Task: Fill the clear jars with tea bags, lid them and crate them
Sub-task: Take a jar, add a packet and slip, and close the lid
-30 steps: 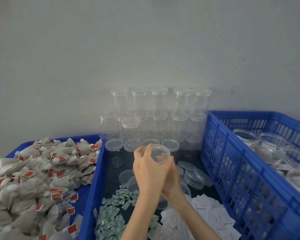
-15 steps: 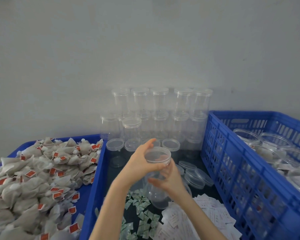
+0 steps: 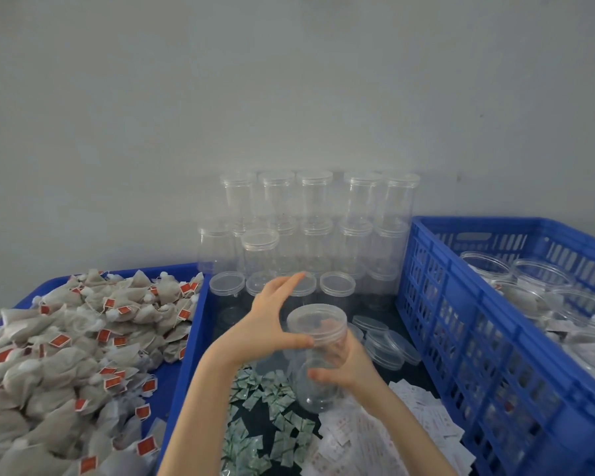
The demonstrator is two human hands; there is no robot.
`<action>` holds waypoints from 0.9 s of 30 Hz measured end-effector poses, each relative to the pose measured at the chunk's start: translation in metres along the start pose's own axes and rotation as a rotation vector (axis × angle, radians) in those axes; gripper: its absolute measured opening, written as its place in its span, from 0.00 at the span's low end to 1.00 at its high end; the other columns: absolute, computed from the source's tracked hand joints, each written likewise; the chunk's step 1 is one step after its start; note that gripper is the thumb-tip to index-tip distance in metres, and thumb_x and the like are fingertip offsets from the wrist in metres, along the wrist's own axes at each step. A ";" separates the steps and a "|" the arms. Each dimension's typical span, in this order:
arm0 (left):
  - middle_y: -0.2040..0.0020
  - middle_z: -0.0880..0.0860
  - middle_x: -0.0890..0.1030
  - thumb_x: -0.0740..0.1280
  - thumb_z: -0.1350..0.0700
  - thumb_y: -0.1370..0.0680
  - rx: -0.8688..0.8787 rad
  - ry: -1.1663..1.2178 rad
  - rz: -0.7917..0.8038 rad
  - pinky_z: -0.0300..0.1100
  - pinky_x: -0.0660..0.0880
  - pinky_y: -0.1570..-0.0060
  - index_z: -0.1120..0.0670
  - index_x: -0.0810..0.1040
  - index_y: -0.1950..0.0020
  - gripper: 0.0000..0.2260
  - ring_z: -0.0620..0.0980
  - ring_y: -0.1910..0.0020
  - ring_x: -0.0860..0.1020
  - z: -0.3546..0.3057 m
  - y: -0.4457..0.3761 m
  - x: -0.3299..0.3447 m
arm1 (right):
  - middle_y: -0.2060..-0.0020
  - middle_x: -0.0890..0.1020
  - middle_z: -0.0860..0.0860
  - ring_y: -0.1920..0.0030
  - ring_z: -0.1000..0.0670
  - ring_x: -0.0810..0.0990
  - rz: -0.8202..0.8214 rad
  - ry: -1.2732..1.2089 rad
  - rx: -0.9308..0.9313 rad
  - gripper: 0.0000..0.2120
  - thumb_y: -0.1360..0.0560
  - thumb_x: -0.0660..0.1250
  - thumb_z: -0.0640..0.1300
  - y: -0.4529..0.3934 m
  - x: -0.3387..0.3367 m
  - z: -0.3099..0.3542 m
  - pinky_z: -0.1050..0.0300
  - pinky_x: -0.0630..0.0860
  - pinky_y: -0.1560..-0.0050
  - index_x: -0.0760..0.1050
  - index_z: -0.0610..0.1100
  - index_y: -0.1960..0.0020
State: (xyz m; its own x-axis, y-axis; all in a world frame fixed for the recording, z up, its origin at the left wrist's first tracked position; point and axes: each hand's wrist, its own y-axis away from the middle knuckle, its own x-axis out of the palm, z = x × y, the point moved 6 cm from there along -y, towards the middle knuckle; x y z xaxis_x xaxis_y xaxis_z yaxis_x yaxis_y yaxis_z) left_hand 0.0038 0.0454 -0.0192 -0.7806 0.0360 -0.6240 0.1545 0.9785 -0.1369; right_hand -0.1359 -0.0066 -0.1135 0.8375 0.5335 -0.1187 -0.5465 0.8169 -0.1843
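Observation:
I hold one clear empty jar (image 3: 315, 383) upright over the middle tray. My right hand (image 3: 349, 371) grips its body from the right side. My left hand (image 3: 267, 326) holds the jar's clear lid (image 3: 316, 321) at the top, thumb on the near rim, fingers curled behind it, index finger sticking up. A heap of tea bags with red tags (image 3: 66, 355) fills the blue tray on the left. The blue crate (image 3: 461, 355) on the right holds several filled jars (image 3: 536, 293).
Stacked empty lidded jars (image 3: 310, 228) stand against the wall behind my hands. Loose clear lids (image 3: 389, 341) lie by the crate wall. Small green sachets (image 3: 265, 427) and white sachets (image 3: 358, 441) cover the dark tray floor below my arms.
The jar came up off the tray floor and closer to me. My left hand moved from over the lid to its left side, and my right hand slid down onto the jar's body.

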 end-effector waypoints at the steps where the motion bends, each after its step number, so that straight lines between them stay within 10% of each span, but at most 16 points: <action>1: 0.28 0.36 0.56 0.76 0.48 0.30 -0.009 0.007 0.062 0.39 0.59 0.31 0.33 0.53 0.26 0.42 0.37 0.30 0.59 0.001 -0.002 0.005 | 0.38 0.81 0.49 0.36 0.51 0.79 0.017 0.031 0.018 0.46 0.45 0.83 0.49 0.000 0.003 -0.002 0.52 0.74 0.34 0.68 0.43 0.31; 3: 0.28 0.37 0.60 0.75 0.47 0.29 -0.014 0.029 0.121 0.38 0.60 0.31 0.35 0.56 0.27 0.37 0.39 0.27 0.60 0.002 -0.006 0.020 | 0.42 0.83 0.53 0.39 0.54 0.80 -0.017 0.087 0.030 0.43 0.46 0.83 0.49 -0.002 0.009 -0.006 0.53 0.77 0.37 0.71 0.47 0.34; 9: 0.28 0.48 0.66 0.63 0.31 0.30 -0.309 -0.431 -0.495 0.51 0.61 0.32 0.42 0.60 0.25 0.37 0.53 0.30 0.63 -0.004 -0.006 0.032 | 0.49 0.80 0.62 0.47 0.69 0.77 -0.248 0.234 0.009 0.35 0.47 0.78 0.60 -0.001 0.018 0.001 0.71 0.75 0.51 0.66 0.59 0.44; 15: 0.24 0.39 0.56 0.72 0.56 0.26 -0.060 0.224 0.095 0.45 0.59 0.26 0.34 0.51 0.26 0.40 0.42 0.24 0.57 -0.001 0.000 0.023 | 0.42 0.82 0.55 0.40 0.57 0.80 -0.241 0.092 -0.032 0.43 0.48 0.82 0.54 0.002 0.003 0.004 0.58 0.77 0.40 0.69 0.53 0.36; 19: 0.31 0.42 0.64 0.74 0.57 0.29 -0.060 -0.004 -0.036 0.44 0.64 0.30 0.36 0.52 0.25 0.42 0.44 0.30 0.64 0.006 0.004 0.001 | 0.42 0.82 0.54 0.38 0.55 0.79 -0.195 0.089 -0.022 0.44 0.47 0.83 0.52 0.001 0.008 0.005 0.53 0.75 0.36 0.69 0.49 0.35; 23: 0.23 0.42 0.50 0.77 0.51 0.31 -0.083 -0.010 0.016 0.39 0.59 0.31 0.39 0.47 0.22 0.48 0.42 0.27 0.55 0.016 -0.001 0.003 | 0.42 0.82 0.56 0.38 0.56 0.79 -0.158 0.055 0.020 0.43 0.48 0.83 0.51 0.002 0.012 -0.002 0.57 0.74 0.36 0.70 0.52 0.37; 27: 0.26 0.44 0.64 0.77 0.51 0.30 -0.095 0.086 0.139 0.30 0.67 0.39 0.39 0.53 0.23 0.43 0.35 0.35 0.68 0.019 -0.005 0.014 | 0.45 0.83 0.58 0.40 0.59 0.79 -0.145 0.064 0.068 0.40 0.47 0.83 0.49 0.004 0.014 -0.010 0.66 0.76 0.44 0.70 0.56 0.39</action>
State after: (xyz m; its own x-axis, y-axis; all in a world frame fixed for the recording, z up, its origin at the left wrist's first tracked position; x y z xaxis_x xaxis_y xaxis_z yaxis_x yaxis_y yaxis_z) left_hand 0.0037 0.0369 -0.0412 -0.8051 0.1855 -0.5634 0.2097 0.9775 0.0221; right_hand -0.1262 0.0023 -0.1255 0.9048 0.3954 -0.1582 -0.4167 0.8985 -0.1380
